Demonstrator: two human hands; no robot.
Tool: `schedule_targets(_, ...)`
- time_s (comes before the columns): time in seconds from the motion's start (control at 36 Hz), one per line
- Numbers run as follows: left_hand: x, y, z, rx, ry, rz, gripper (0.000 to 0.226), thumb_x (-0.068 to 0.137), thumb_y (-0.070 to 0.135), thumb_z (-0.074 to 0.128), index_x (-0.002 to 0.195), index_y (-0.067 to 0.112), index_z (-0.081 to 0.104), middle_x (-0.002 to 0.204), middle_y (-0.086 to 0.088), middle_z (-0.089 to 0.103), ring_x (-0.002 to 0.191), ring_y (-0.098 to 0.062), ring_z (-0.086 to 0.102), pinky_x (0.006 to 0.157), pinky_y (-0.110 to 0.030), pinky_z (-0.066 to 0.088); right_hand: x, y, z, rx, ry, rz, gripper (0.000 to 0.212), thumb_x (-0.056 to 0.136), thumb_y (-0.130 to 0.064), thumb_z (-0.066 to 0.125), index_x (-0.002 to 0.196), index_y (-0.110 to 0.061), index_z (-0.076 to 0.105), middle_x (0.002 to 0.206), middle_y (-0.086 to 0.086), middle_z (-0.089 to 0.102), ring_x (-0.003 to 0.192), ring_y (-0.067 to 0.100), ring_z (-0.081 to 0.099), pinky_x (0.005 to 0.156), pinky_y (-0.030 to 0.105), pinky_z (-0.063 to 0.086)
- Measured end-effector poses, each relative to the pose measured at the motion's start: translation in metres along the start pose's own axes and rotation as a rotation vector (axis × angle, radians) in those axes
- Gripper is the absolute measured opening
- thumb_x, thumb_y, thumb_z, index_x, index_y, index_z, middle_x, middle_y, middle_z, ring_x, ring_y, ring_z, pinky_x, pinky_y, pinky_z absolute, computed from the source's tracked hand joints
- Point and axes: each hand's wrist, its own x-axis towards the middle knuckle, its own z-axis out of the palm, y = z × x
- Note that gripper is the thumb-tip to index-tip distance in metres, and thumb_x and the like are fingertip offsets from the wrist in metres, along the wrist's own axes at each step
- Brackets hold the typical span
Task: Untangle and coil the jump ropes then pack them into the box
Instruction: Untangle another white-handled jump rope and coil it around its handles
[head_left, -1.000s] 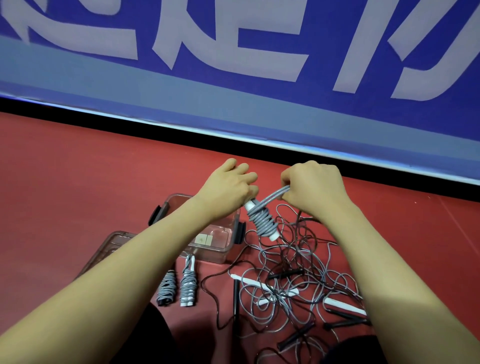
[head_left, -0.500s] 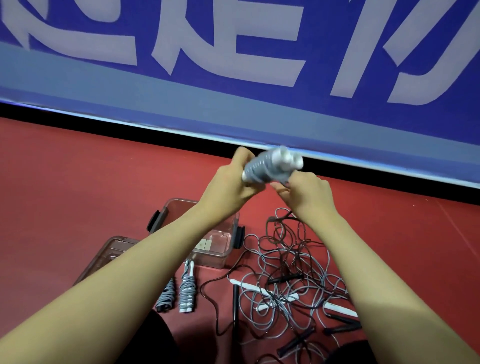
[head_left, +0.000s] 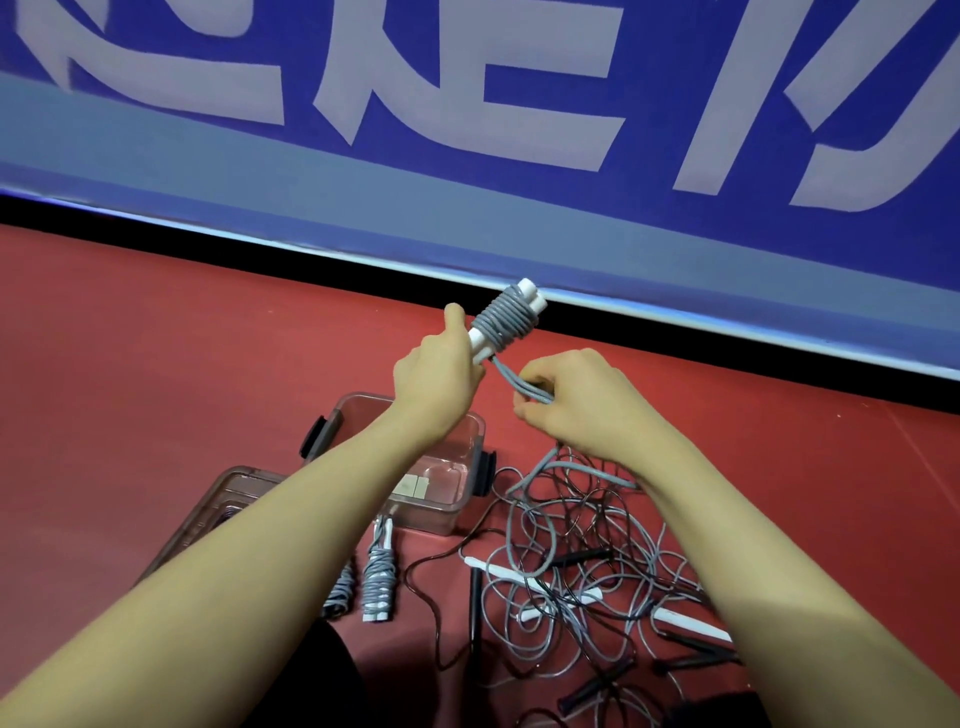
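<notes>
My left hand (head_left: 441, 369) grips the lower ends of two white handles with grey rope wound round them, the coiled jump rope (head_left: 506, 319), held up above the floor. My right hand (head_left: 576, 402) pinches the loose grey strands (head_left: 522, 387) that run down from that coil. Below, a clear plastic box (head_left: 470, 470) with black clips stands open on the red floor. Two coiled grey ropes (head_left: 379, 577) lie in front of the box. A tangle of grey and black ropes with white and black handles (head_left: 571, 566) spreads under my right arm.
The box's clear lid (head_left: 228, 499) lies on the floor left of the box, partly under my left forearm. A blue banner with large pale letters (head_left: 467, 130) stands along the far edge of the red floor.
Both hands rose from low over the tangle. The coil now tilts up to the right in my left hand, and my right hand has dropped below it, pulling the loose strands out.
</notes>
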Motion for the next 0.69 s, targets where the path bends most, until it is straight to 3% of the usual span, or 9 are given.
schedule_targets(0.08, 0.004, -0.002, -0.002, 0.09, -0.011, -0.004, 0.034, 0.09, 0.021, 0.055, 0.116, 0.011, 0.035, 0.087, -0.01, 0.058, 0.074, -0.032, 0.049, 0.06, -0.034, 0.033, -0.001, 0.004, -0.003, 0.169, -0.023, -0.01, 0.013, 0.08, -0.011, 0.061, 0.082, -0.017, 0.072, 0.065, -0.008, 0.066, 0.062, 0.01, 0.058, 0.062, 0.03, 0.047)
schedule_targets(0.17, 0.006, -0.005, -0.005, 0.165, 0.002, -0.008, 0.031, 0.09, 0.018, 0.054, 0.115, 0.013, 0.038, 0.082, -0.009, 0.055, 0.069, -0.031, 0.045, 0.059, -0.034, 0.032, -0.005, 0.009, -0.008, 0.453, -0.096, 0.02, 0.014, 0.08, -0.006, 0.068, 0.09, -0.016, 0.073, 0.05, -0.015, 0.055, 0.044, 0.003, 0.041, 0.05, 0.017, 0.037)
schedule_targets(0.28, 0.005, -0.009, -0.003, 0.304, -0.029, -0.006, 0.03, 0.091, 0.012, 0.051, 0.119, 0.013, 0.038, 0.089, -0.013, 0.062, 0.066, -0.03, 0.044, 0.056, -0.033, 0.029, -0.008, 0.007, -0.006, 0.449, -0.226, 0.007, 0.029, 0.078, -0.008, 0.073, 0.105, -0.018, 0.07, 0.071, 0.002, 0.062, 0.053, 0.011, 0.043, 0.052, 0.019, 0.038)
schedule_targets(0.36, 0.002, -0.008, -0.002, 0.415, -0.062, 0.03, 0.033, 0.091, 0.007, 0.048, 0.122, 0.014, 0.039, 0.094, -0.012, 0.064, 0.071, -0.033, 0.053, 0.057, -0.033, 0.03, -0.008, 0.007, -0.006, 0.257, -0.223, -0.007, 0.043, 0.08, -0.007, 0.064, 0.117, -0.03, 0.065, 0.092, 0.002, 0.069, 0.071, 0.014, 0.055, 0.067, 0.032, 0.048)
schedule_targets(0.44, 0.001, -0.008, 0.002, 0.506, -0.095, 0.13, 0.023, 0.09, 0.01, 0.049, 0.111, 0.015, 0.053, 0.099, -0.008, 0.065, 0.09, -0.031, 0.062, 0.066, -0.031, 0.029, -0.007, 0.005, -0.009, -0.244, -0.075, -0.061, 0.043, 0.089, -0.01, 0.049, 0.12, -0.038, 0.06, 0.106, -0.008, 0.06, 0.101, 0.019, 0.055, 0.071, 0.032, 0.044)
schedule_targets(0.53, -0.003, -0.006, 0.004, 0.652, -0.011, 0.322, 0.017, 0.051, 0.02, 0.078, 0.063, 0.02, 0.066, 0.061, 0.001, 0.06, 0.059, -0.019, 0.059, 0.064, -0.029, 0.027, -0.007, 0.003, -0.003, -0.482, 0.208, -0.198, 0.03, 0.079, -0.007, 0.066, 0.102, -0.026, 0.071, 0.088, -0.003, 0.056, 0.086, 0.024, 0.054, 0.058, 0.028, 0.032)
schedule_targets(0.56, -0.004, -0.006, 0.003, 0.665, 0.002, 0.391, 0.024, 0.036, 0.018, 0.081, 0.049, 0.02, 0.06, 0.049, 0.003, 0.052, 0.048, -0.018, 0.053, 0.062, -0.029, 0.024, -0.006, 0.007, 0.001, -0.49, 0.325, -0.207, 0.028, 0.067, -0.003, 0.074, 0.09, -0.019, 0.072, 0.08, 0.0, 0.057, 0.075, 0.026, 0.054, 0.055, 0.026, 0.029)
schedule_targets(0.61, -0.001, -0.009, 0.006, 0.632, -0.027, 0.473, 0.027, 0.032, 0.012, 0.078, 0.043, 0.02, 0.055, 0.046, 0.003, 0.045, 0.044, -0.018, 0.048, 0.061, -0.03, 0.019, -0.006, 0.013, 0.007, -0.439, 0.535, -0.19, 0.033, 0.055, 0.004, 0.074, 0.084, -0.01, 0.068, 0.077, 0.005, 0.059, 0.066, 0.03, 0.054, 0.052, 0.027, 0.033)
schedule_targets(0.69, -0.006, -0.002, 0.004, 0.681, 0.032, 0.512, 0.029, 0.034, 0.014, 0.081, 0.048, 0.021, 0.057, 0.052, 0.003, 0.046, 0.051, -0.02, 0.049, 0.063, -0.031, 0.02, -0.006, 0.011, 0.006, -0.21, 0.58, -0.032, 0.025, 0.069, -0.004, 0.069, 0.093, -0.008, 0.062, 0.091, 0.008, 0.06, 0.081, 0.032, 0.057, 0.064, 0.034, 0.044)
